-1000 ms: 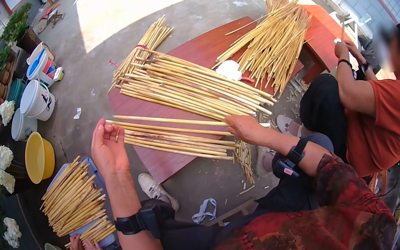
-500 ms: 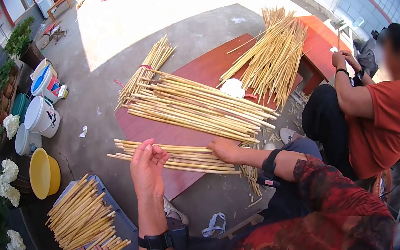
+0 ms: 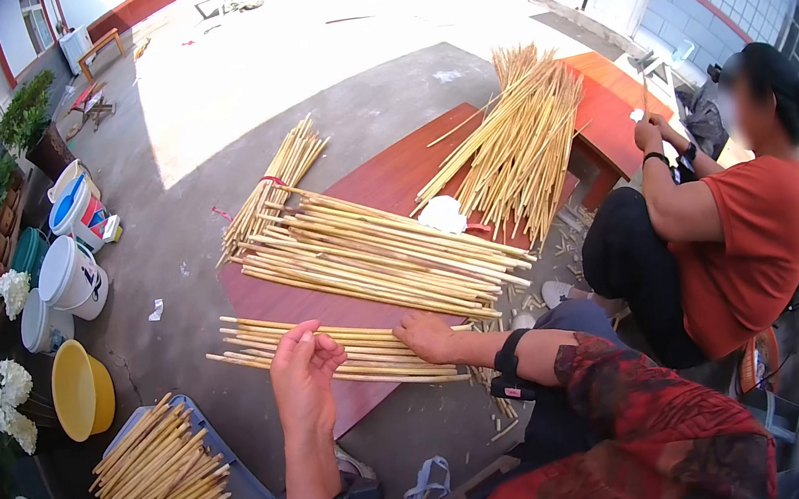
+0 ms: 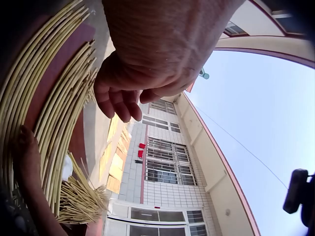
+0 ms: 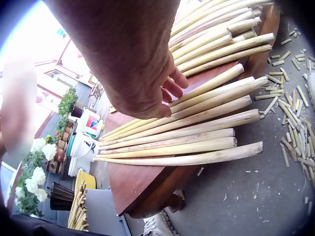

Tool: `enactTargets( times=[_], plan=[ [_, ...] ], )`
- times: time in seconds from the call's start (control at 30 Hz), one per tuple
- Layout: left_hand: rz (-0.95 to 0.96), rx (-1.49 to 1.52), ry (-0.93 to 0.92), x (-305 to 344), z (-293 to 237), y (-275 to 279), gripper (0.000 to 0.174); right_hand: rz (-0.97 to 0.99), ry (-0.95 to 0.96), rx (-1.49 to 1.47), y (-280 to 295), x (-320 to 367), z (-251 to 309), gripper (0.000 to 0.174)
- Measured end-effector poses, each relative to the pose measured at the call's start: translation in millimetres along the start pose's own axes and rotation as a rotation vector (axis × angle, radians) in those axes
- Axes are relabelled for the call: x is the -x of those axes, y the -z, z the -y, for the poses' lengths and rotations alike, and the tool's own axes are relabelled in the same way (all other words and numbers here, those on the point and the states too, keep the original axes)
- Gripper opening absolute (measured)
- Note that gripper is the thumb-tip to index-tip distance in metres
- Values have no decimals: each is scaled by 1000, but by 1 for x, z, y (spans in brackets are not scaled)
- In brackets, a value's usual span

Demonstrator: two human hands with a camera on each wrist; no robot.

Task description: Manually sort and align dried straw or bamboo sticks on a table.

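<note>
1. I judge this to be the gathering step: my right hand (image 3: 428, 335) lies flat, fingers straight, pressing the near row of stalks (image 3: 352, 347) at the table (image 3: 260, 303) edge.
2. My left hand (image 3: 302, 368) hovers over the row's left half, fingers loosely curled, seemingly empty.
3. The next move calls for both hands closing evenly round the row.

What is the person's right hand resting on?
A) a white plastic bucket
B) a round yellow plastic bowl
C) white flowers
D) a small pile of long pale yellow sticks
D: the right hand lies with its fingers flat on the small pile of long pale yellow sticks at the near edge of the reddish-brown wooden table, as the right wrist view also shows.
</note>
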State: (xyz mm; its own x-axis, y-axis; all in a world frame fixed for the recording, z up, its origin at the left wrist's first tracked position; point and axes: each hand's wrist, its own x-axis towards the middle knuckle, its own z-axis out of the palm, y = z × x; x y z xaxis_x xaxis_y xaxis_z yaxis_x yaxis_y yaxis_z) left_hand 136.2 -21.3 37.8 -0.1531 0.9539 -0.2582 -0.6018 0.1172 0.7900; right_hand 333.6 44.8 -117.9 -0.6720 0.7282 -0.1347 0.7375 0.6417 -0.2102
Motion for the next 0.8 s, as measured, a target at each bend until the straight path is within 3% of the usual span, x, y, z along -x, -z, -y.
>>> enactTargets(
  times=[0.17,0.33,0.43,0.8],
  plan=[
    [-5,15,-16,-1,-3,3,17,-12,-34,-58,-4,2,-1,22],
    [-39,52,-76,-1,-11,8,16,33,-75,-77,8,13,10,51],
    [-55,63,-94,0,-13,10,17,183,-106,-49,19,12,19,52],
    [-51,71,-93,2,-14,9,17,20,39,-56,6,5,34,56]
  ],
)
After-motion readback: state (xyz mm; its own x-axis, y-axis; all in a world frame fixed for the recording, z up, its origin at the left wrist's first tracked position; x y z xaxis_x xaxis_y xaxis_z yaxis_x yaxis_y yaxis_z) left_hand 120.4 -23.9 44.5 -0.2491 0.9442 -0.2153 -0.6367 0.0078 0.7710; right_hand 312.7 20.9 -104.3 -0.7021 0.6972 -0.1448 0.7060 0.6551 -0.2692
